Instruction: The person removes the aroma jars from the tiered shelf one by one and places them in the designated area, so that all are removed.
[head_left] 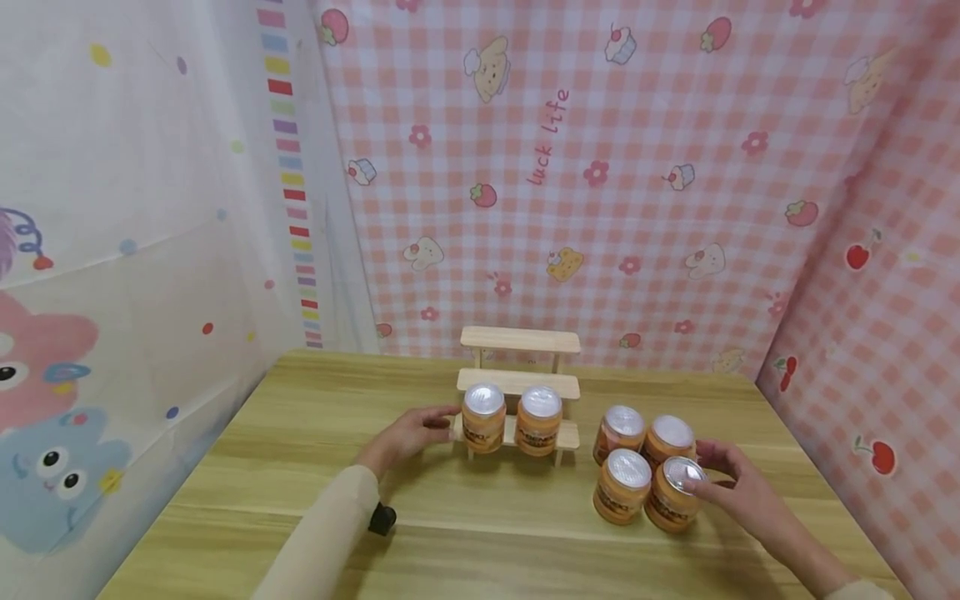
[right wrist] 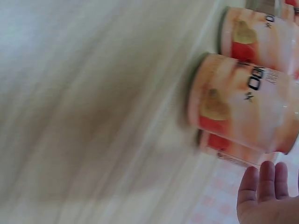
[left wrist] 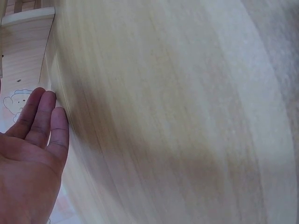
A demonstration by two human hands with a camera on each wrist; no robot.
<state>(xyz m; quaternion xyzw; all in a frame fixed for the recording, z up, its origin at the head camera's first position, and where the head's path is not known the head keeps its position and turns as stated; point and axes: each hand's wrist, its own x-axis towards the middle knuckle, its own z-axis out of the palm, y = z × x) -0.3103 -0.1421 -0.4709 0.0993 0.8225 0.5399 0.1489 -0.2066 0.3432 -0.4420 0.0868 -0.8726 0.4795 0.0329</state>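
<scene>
A small three-tier wooden rack [head_left: 517, 382] stands near the table's back edge. Two orange cans with silver lids, a left one [head_left: 483, 429] and a right one [head_left: 537, 433], stand at its lowest step. My left hand [head_left: 411, 435] is at the left end of that step, fingertips right by the left can; in the left wrist view its fingers [left wrist: 44, 114] are nearly straight. To the right, my right hand [head_left: 742, 492] reaches around the front-right can [head_left: 672, 504], thumb over the lid's edge and fingers beside the back-right can [head_left: 670, 442]. Its fingers [right wrist: 266, 182] look extended.
Two more orange cans, one behind [head_left: 619, 442] and one in front [head_left: 621, 500], stand close against the right-hand pair. A pink checked cloth [head_left: 600, 225] hangs behind the wooden table [head_left: 480, 542]. A white printed cloth [head_left: 172, 275] hangs at the left.
</scene>
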